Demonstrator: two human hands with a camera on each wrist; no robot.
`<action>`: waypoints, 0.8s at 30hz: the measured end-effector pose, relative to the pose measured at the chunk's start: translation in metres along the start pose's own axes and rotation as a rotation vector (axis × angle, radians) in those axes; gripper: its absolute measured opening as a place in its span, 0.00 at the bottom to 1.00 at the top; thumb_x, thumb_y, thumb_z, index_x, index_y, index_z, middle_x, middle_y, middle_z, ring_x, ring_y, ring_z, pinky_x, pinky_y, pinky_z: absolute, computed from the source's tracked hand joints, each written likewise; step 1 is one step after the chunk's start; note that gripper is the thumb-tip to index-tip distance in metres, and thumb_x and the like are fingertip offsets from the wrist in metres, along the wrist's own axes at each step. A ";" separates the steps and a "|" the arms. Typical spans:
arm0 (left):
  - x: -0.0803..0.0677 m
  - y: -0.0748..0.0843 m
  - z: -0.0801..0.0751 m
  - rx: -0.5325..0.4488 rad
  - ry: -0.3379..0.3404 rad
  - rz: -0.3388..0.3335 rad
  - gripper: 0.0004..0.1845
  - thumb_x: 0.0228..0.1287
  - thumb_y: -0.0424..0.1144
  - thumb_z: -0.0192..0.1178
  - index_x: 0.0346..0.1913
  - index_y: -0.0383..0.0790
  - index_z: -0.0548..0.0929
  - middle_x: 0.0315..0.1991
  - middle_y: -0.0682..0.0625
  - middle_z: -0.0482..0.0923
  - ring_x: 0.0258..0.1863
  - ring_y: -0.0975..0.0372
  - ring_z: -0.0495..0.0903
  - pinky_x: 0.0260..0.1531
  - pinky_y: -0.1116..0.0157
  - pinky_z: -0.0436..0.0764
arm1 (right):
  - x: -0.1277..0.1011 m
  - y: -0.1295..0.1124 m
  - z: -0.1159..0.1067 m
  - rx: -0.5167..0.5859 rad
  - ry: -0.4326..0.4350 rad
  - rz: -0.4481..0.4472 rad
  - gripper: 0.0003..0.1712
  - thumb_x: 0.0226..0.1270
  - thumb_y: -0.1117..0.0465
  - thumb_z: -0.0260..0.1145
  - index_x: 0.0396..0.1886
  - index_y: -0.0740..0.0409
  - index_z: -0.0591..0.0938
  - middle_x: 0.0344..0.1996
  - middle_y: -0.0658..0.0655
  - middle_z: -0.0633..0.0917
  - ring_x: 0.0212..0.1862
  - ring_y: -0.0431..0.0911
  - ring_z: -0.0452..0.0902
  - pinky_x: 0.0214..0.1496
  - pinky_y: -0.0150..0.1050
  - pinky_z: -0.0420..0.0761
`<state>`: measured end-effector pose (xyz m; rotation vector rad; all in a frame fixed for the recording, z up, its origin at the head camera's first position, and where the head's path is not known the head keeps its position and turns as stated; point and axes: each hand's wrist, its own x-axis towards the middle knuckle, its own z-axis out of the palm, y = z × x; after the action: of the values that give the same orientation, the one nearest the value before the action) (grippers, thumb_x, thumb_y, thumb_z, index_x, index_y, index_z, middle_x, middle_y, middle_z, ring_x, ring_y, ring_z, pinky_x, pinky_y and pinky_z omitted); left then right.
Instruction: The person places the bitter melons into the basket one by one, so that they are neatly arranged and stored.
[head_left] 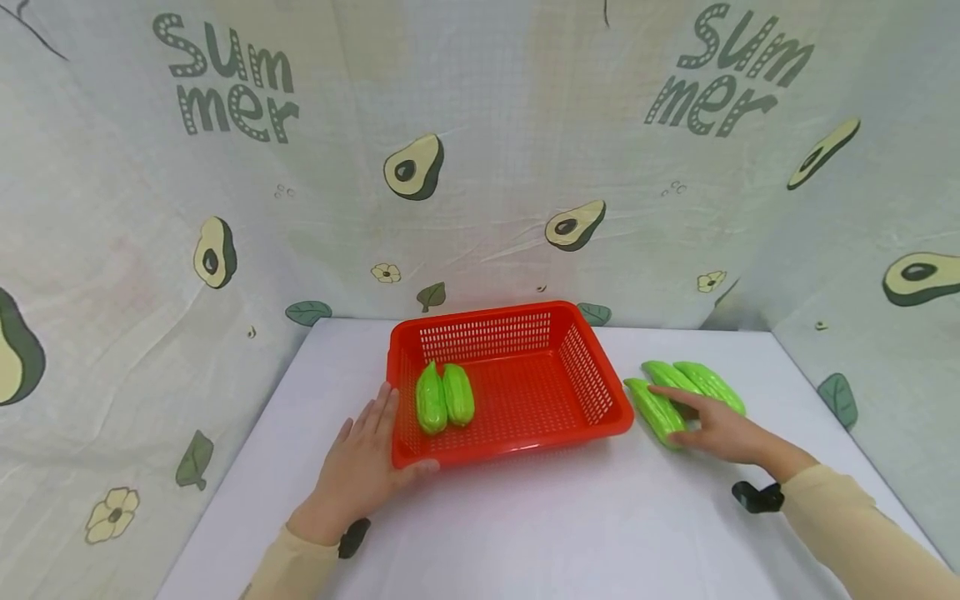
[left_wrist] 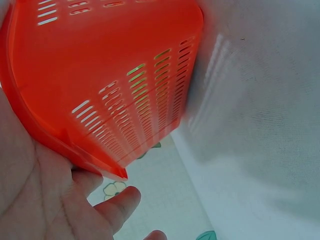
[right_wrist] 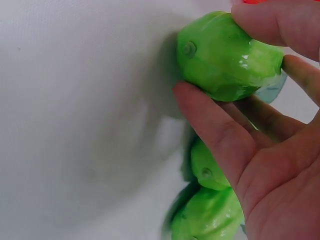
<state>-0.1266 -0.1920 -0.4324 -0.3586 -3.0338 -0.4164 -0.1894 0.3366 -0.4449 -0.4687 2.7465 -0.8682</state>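
Observation:
My right hand (head_left: 720, 427) grips a green bitter melon (head_left: 658, 412) on the table, right of a red plastic basket (head_left: 517, 450). In the right wrist view its thumb lies on one side of that bitter melon (right_wrist: 220, 57) and the fingers on the other. Two more bitter melons (head_left: 708, 385) lie beside it, partly behind the hand. Against the basket's near left corner rests my left hand (head_left: 358, 475), fingers extended along the left rim and thumb at the front rim. Inside the basket, two bitter melons (head_left: 446, 398) lie side by side at the left.
A white-covered table (head_left: 525, 533) carries everything. Printed cloth (head_left: 495, 108) with avocados and lettering hangs behind and at both sides. Dark wrist devices (head_left: 757, 497) show under the sleeves.

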 end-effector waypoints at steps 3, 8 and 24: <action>0.000 0.001 -0.001 0.000 0.003 0.004 0.67 0.49 0.84 0.46 0.79 0.34 0.51 0.79 0.41 0.47 0.75 0.43 0.53 0.65 0.35 0.58 | -0.004 -0.001 -0.006 0.005 0.015 0.003 0.45 0.60 0.59 0.76 0.75 0.51 0.67 0.68 0.71 0.66 0.56 0.62 0.72 0.52 0.57 0.80; 0.000 0.002 -0.001 0.003 0.006 0.006 0.67 0.49 0.84 0.46 0.79 0.34 0.51 0.79 0.40 0.47 0.75 0.43 0.53 0.65 0.35 0.58 | -0.009 -0.010 -0.023 0.017 0.028 -0.007 0.46 0.60 0.60 0.75 0.76 0.52 0.65 0.67 0.73 0.64 0.54 0.65 0.75 0.47 0.50 0.83; -0.001 0.000 0.000 0.005 0.008 0.009 0.67 0.50 0.84 0.47 0.78 0.33 0.51 0.79 0.40 0.48 0.74 0.42 0.54 0.65 0.34 0.58 | 0.025 -0.076 -0.079 -0.035 0.029 -0.126 0.46 0.64 0.60 0.74 0.78 0.46 0.62 0.73 0.62 0.65 0.62 0.68 0.71 0.49 0.55 0.83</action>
<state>-0.1259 -0.1924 -0.4329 -0.3698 -3.0233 -0.4082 -0.2189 0.3100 -0.3397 -0.6467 2.7872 -0.8631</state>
